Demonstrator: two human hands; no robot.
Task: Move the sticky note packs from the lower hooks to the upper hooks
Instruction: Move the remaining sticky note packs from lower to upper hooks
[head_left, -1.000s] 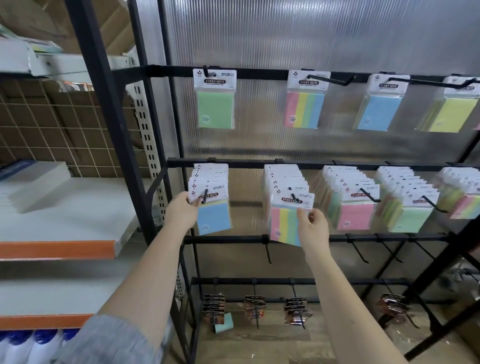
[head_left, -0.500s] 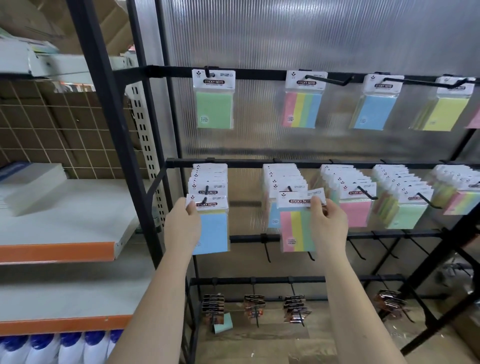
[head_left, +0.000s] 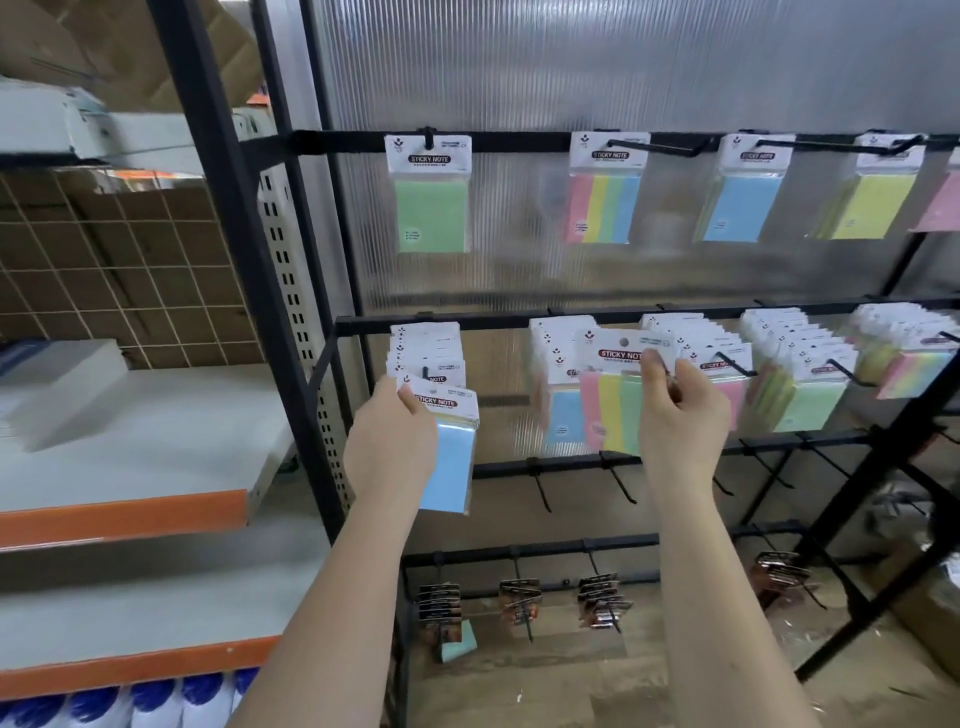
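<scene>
Flat cellophane-wrapped packs (head_left: 449, 441) in each hand (head_left: 389, 447)

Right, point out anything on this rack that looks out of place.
One teal pad sits loose and tilted near the floor under the bottom-row hooks, not hung like the rest. Otherwise nothing stands out.
</scene>
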